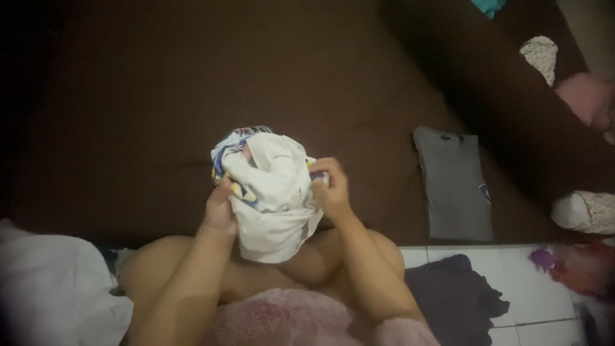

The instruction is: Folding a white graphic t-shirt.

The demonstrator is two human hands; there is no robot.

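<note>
Pink fuzzy garment (282,320) at bottom centre, fingers clamped on crumpled white cloth with blue-and-yellow print (269,192) mid-frame, left hand (220,211) and right hand (332,190) gripping its sides, folded grey shirt (453,186) right on brown mattress (128,96), black clothing (451,298) lower right.

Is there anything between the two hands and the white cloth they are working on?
Nothing visible. The left hand and the right hand both grip the white garment directly at its sides, holding it up over the brown mat.
</note>
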